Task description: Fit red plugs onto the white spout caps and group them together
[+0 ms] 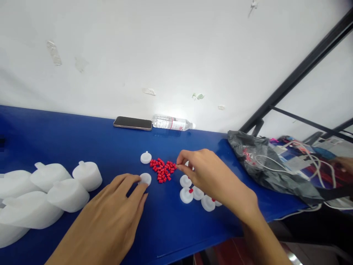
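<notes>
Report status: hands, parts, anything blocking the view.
Left hand touching round white plastic piece. Right hand at right edge of small red plastic cylinders; grip unclear. It partly hides another white piece.

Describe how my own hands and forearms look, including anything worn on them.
Your left hand and right hand are both bare, with no gloves or rings visible. No sleeve or watch shows on your right forearm; your left forearm is mostly out of frame.

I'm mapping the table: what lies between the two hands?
In the head view, small red pieces lie piled between the left hand, which touches a white disc, and the right hand.
</notes>
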`<state>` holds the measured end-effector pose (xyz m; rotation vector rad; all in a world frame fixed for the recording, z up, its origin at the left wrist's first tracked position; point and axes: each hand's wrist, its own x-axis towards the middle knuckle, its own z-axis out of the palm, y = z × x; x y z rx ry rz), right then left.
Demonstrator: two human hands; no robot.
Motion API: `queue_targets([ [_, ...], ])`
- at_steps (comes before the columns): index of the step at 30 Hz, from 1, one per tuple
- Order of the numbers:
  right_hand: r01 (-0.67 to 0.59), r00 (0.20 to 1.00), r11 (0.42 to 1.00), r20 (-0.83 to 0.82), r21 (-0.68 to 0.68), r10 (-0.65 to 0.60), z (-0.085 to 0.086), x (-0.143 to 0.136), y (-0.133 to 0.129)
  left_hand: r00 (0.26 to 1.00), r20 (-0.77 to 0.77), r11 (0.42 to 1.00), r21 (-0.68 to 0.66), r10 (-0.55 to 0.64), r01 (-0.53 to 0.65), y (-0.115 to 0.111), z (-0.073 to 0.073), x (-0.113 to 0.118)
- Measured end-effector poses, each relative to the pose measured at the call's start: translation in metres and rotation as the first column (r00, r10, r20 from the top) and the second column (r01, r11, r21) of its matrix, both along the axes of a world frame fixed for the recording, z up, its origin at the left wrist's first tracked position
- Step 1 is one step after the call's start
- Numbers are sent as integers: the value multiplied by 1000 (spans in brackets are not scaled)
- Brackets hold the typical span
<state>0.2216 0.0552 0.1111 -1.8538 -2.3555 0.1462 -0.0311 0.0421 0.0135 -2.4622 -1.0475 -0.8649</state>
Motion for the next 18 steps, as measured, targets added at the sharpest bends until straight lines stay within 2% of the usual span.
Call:
queue_targets([
  [2, 2, 987, 999, -161, 35, 4, 7, 4, -12, 996, 65, 993, -108, 55, -48, -3, 1, 1],
  [5, -6, 948, 992, -314, 123, 44, 18, 6, -31, 982, 78, 977, -136, 173, -161, -4, -3, 0],
  [8, -19, 925, 978, -368, 209, 96, 25, 4, -47, 972, -107, 960, -169, 207, -223, -3, -5, -3],
  [11, -37, 896, 967, -421, 253, 144, 25, 2, -54, 940, -277, 934, -235, 200, -268, -3, 0, -1],
  [16, -40, 894, 970, -425, 238, 141, 18, -2, -51, 946, -236, 974, 18, 222, -224, -6, 6, 11],
  [18, -38, 899, 974, -418, 222, 131, 17, -4, -48, 952, -204, 973, 52, 229, -223, -6, 6, 16],
])
